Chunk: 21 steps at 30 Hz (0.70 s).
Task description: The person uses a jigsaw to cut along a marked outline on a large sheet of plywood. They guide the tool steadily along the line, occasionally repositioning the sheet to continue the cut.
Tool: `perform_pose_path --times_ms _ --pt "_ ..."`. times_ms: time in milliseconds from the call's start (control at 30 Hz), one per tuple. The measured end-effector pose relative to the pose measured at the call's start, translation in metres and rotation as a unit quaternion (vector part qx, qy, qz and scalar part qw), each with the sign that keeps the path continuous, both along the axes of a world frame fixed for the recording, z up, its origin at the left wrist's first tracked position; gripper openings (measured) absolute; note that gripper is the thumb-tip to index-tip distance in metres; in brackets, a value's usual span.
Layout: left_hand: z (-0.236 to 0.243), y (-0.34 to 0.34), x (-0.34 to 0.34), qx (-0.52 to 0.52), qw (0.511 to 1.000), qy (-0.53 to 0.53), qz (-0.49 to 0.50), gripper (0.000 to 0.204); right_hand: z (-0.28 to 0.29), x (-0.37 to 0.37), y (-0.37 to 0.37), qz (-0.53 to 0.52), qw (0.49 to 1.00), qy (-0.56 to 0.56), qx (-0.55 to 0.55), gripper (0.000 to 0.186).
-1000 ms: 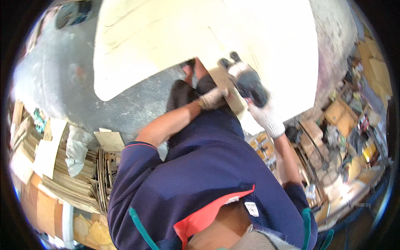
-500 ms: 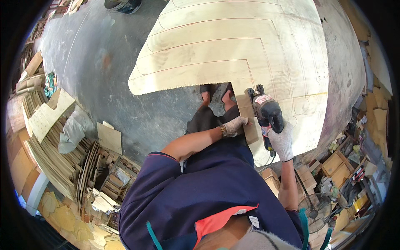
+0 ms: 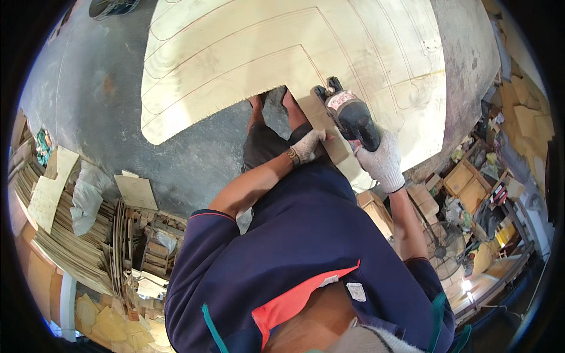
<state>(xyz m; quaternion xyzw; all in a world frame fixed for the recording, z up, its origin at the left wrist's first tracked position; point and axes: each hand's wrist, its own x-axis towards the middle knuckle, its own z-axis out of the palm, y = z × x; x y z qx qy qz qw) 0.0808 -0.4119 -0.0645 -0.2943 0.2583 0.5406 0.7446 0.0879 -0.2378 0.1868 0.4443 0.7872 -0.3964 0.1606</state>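
Observation:
My right hand, in a pale knit glove, is closed round the rear of a dark jigsaw with a light patterned band. The saw rests on a large pale plywood sheet marked with red curved outlines. Its front end meets one of the red lines, to the right of a notch in the near edge. The blade is hidden. My left hand, in a glove with bare fingertips, grips the near edge of the sheet beside the saw, its thumb on top; the fingers underneath are hidden.
My legs and feet show through the notch, over the grey floor. Stacked thin boards and a grey plastic bag lie at left. At right are a wooden box, a fan and cluttered scraps. A dark bucket stands far left.
The whole view has turned, so sheet, saw and hands sit farther left and higher. Both hands keep their holds; any travel of the saw along the line is too small to tell.

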Motion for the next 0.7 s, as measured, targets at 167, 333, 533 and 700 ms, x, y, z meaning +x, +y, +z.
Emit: perform_pose_path --times_ms 167,333,533,700 --pt "0.005 0.001 -0.018 0.06 0.993 0.099 0.009 0.044 0.006 -0.002 -0.004 0.007 1.0 0.003 0.024 0.031" --pt "-0.007 0.008 -0.032 0.124 0.973 0.192 0.019 0.025 0.008 -0.001 -0.004 -0.012 0.999 0.03 0.014 0.029" --pt "-0.004 0.009 -0.015 0.052 0.987 0.124 0.087 0.014 0.007 -0.002 0.0 -0.01 1.0 0.0 -0.008 0.026" --pt "0.001 0.007 -0.017 0.021 0.997 0.037 0.071 0.019 0.005 0.001 0.0 0.006 1.0 0.016 0.011 0.03"
